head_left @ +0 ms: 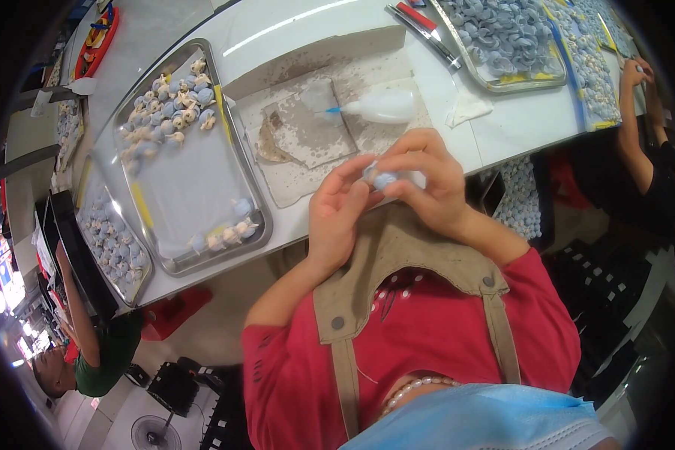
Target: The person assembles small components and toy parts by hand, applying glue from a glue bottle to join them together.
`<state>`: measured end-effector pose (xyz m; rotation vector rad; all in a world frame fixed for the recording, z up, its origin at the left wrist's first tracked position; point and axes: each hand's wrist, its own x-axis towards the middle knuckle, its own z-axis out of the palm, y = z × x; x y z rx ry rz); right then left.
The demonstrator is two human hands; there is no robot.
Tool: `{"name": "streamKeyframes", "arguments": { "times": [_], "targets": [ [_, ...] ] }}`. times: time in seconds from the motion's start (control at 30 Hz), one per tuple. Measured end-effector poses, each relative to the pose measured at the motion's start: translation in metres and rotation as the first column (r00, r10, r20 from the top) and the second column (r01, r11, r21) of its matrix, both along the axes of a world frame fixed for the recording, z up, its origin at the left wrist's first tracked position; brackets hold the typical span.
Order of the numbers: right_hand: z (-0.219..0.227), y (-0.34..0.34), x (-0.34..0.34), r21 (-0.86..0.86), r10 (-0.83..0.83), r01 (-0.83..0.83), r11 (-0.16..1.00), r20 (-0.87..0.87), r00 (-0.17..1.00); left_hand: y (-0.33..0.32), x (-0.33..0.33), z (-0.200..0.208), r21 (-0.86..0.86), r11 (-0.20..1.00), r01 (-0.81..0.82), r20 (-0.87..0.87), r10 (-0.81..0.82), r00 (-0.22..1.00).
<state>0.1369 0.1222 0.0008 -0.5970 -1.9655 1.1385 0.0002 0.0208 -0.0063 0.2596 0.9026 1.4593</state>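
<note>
Close in front of my chest, both hands hold a small blue-and-cream figure piece (383, 180). The fingertips of my left hand (340, 211) pinch its left side. From the right, the thumb and fingers of my right hand (432, 178) close around it, hiding part of its shape. Just beyond the hands, a white squeeze bottle (382, 107) with a blue tip lies in a stained, shallow cardboard box (307, 176). A metal tray (191, 172) to the left carries similar blue-and-cream pieces (174, 105), grouped at its far end and along its near edge.
A metal tray (495, 84) at the far right is heaped with grey-blue curved parts. Tweezers and a red-handled tool (418, 19) lie beside it, near a white cloth (469, 107). More filled trays stand at both sides. Co-workers sit left and right.
</note>
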Motion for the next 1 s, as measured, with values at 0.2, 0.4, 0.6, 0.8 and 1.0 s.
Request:
{"name": "streamKeyframes", "arguments": {
  "times": [0.2, 0.4, 0.6, 0.8, 1.0],
  "targets": [
    [-0.001, -0.012, -0.004, 0.062, -0.058, 0.049, 0.997, 0.144, 0.988, -0.006, -0.002, -0.008, 0.097, 0.995, -0.025, -0.077, 0.033, 0.996],
    [-0.008, -0.012, -0.002, 0.202, -0.057, 0.035, 0.979, 0.102, 0.993, -0.007, -0.006, -0.004, 0.103, 0.994, -0.025, -0.160, 0.042, 0.986],
    [-0.001, -0.013, -0.004, 0.408, -0.186, 0.121, 0.905, 0.125, 0.974, -0.005, -0.005, 0.000, 0.114, 0.994, 0.002, -0.273, 0.029, 0.962],
    [0.019, -0.008, 0.000, 0.484, -0.172, 0.026, 0.875, 0.260, 0.950, -0.005, -0.001, 0.004, 0.042, 0.999, 0.004, -0.331, 0.011, 0.943],
    [0.009, -0.002, 0.001, 0.449, -0.084, -0.002, 0.894, 0.171, 0.982, -0.011, -0.003, 0.002, 0.062, 0.997, 0.038, -0.502, -0.002, 0.865]
  ]
}}
